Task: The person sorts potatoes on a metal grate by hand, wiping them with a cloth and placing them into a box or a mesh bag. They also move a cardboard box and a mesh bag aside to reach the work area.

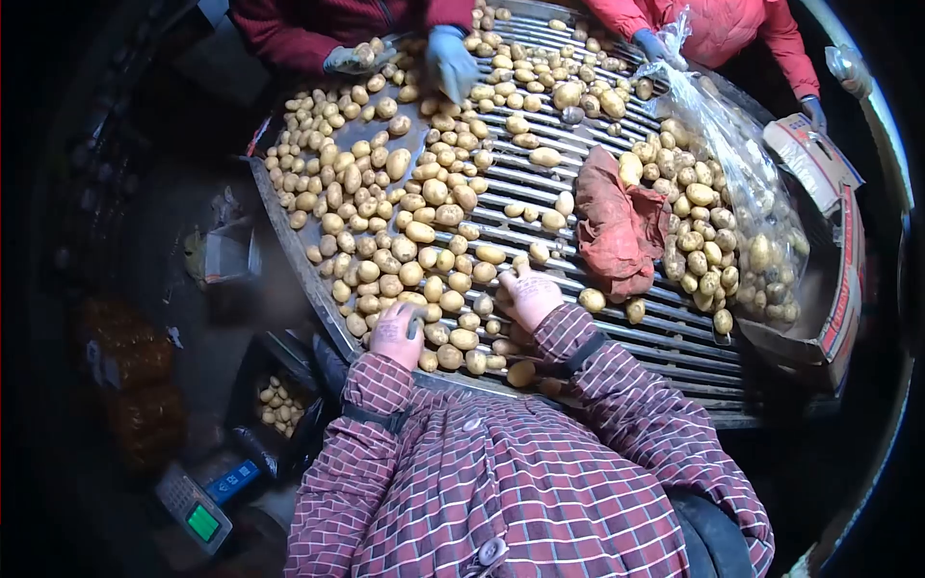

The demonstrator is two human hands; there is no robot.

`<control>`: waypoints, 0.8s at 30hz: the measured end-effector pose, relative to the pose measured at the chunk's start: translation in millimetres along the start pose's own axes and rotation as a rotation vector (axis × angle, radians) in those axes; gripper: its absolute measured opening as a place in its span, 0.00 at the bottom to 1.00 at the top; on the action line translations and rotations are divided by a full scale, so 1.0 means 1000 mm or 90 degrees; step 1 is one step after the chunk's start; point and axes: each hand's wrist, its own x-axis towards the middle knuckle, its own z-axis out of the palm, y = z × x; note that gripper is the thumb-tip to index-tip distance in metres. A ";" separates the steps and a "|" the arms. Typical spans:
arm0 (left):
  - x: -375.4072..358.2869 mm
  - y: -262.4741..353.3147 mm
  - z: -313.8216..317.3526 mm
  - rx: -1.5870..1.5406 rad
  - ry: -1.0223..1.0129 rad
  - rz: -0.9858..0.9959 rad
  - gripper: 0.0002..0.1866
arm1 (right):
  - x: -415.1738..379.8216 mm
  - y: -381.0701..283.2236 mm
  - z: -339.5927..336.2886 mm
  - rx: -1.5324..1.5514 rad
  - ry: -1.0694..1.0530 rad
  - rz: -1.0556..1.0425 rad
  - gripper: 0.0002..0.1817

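Observation:
Many loose potatoes (464, 339) lie across the slatted metal table (540, 207), most heavily on its left side. My left hand (397, 333), in a pale pinkish glove with grey fingertips, rests among the potatoes at the near edge. Its thumb and fingers are apart. Further right, my right hand (530, 295) reaches over the slats, fingers spread and touching potatoes near their tips. The undersides of both hands are hidden. Beyond my right hand a crumpled red cloth or sack (617, 226) lies on the slats.
Across the table, a person's gloved hands (451, 65) work among potatoes. Another person in a red jacket (718, 34) holds a clear plastic bag (708, 116) by potatoes at right. A cardboard box (819, 328) stands there. Lower left are a scale (200, 518) and a black-lined container (279, 361).

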 end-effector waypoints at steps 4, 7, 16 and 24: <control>0.025 0.043 0.008 0.167 -0.136 0.143 0.26 | -0.037 0.034 -0.016 0.317 0.002 0.185 0.22; 0.051 0.055 0.036 0.296 -0.156 0.008 0.20 | -0.072 0.070 -0.016 0.915 0.103 0.223 0.25; 0.016 0.008 -0.047 -0.932 -0.140 -0.269 0.15 | -0.100 0.031 -0.024 0.551 0.047 0.163 0.20; -0.030 0.060 0.032 0.346 -0.243 0.063 0.10 | -0.054 -0.003 0.003 0.318 -0.045 0.154 0.26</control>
